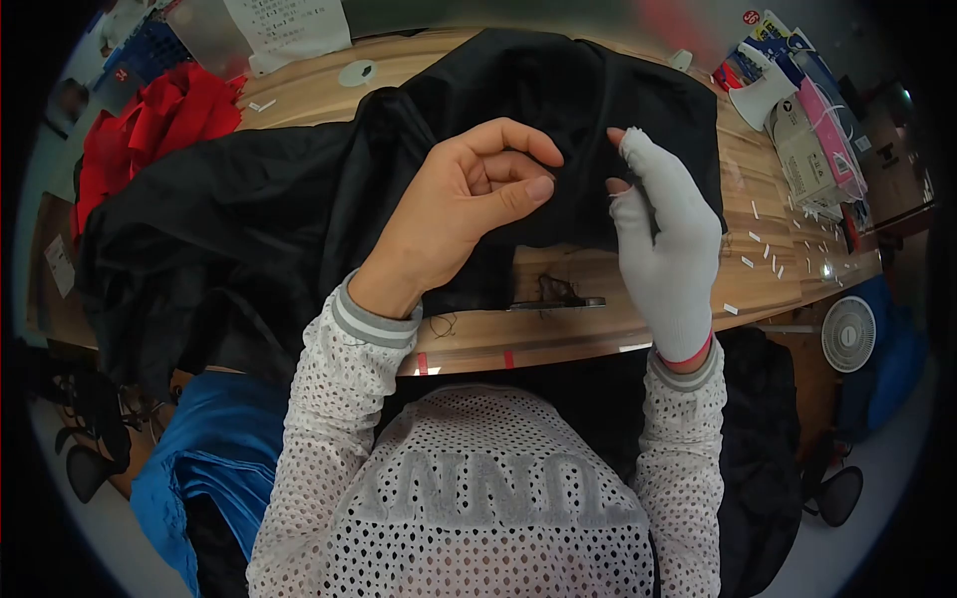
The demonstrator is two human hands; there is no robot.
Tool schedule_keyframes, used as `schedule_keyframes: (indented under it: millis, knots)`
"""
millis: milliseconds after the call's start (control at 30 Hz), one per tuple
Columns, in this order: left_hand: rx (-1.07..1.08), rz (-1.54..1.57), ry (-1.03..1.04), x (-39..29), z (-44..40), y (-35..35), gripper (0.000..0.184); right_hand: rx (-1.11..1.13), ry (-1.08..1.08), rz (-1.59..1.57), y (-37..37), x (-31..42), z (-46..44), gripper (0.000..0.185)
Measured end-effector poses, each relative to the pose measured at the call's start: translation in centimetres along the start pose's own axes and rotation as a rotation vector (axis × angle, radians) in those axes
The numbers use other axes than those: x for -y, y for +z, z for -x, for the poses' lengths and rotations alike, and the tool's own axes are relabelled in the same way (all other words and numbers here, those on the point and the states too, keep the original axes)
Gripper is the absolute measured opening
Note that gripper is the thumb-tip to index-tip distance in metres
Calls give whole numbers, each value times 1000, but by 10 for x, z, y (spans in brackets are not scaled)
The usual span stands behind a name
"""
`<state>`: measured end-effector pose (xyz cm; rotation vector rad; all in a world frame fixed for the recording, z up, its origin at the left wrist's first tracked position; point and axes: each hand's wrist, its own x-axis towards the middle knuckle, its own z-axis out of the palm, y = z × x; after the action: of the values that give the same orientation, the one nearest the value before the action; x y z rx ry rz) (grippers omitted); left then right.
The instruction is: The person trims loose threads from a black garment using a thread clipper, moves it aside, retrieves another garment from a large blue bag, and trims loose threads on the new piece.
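Black fabric [543, 85] lies in folds across the wooden table [638, 289] and spills over its left side. My bare left hand [464, 194] is above the fabric, its fingers loosely curled and the thumb apart from the index finger, with nothing visible between them. My right hand [673, 239] wears a white glove that leaves the fingertips showing. It hovers over the fabric's right part, thumb and fingers apart and holding nothing I can see. Between my wrists, near the front edge, lies a dark slim metal tool [563, 303], perhaps thread snips, beside loose dark threads.
Red fabric [159, 115] is heaped at the back left. Blue cloth [214, 439] hangs below the table at my left. Small white slips [755, 237] are scattered on the right, near a box [802, 149] and a white cone-shaped object [758, 98]. A small fan [849, 334] stands at the right edge.
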<state>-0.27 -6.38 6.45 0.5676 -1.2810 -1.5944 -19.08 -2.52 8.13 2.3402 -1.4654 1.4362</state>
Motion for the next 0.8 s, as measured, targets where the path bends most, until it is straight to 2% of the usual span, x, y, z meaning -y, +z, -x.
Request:
schedule_keyframes:
  millis: [33, 100, 167, 200, 267, 300, 367, 400, 500, 567, 633, 767, 800]
  knots:
    - [-17, 46, 34, 0, 1, 1, 19, -17, 46, -67, 2, -4, -1, 31]
    - [26, 60, 32, -3, 2, -3, 21, -135, -147, -41, 0, 6, -3, 32]
    - [69, 78, 25, -6, 4, -7, 23, -140, -184, -13, -5, 15, -10, 34]
    - [90, 88, 14, -8, 5, -8, 25, -36, -258, -3, -7, 13, -15, 34]
    - [117, 99, -2, -5, 6, -7, 28, 18, -253, -21, -3, 7, -19, 30]
    - [95, -29, 62, -2, 8, -6, 32, 45, -251, -29, -1, 3, -21, 29]
    - [75, -315, 143, 2, 13, -4, 40, 163, -367, 321, -3, -10, -28, 23]
    - [78, -473, 155, 4, 17, -4, 44, 135, -409, 330, 4, -27, -27, 18]
    - [114, -496, 33, 19, 22, -3, 46, 259, -361, 307, 18, -57, -17, 16]
    - [122, -467, -48, 27, 22, -2, 45, 227, -361, 290, 23, -60, -16, 14]
    - [-26, -276, -85, 31, 21, -3, 44, 38, -396, 236, 27, -62, -15, 12]
    - [-69, -341, -116, 27, 18, -1, 44, -18, -394, 247, 16, -55, -11, 13]
    - [30, -425, -145, 25, 18, -2, 43, -2, -376, 215, 14, -56, -10, 14]
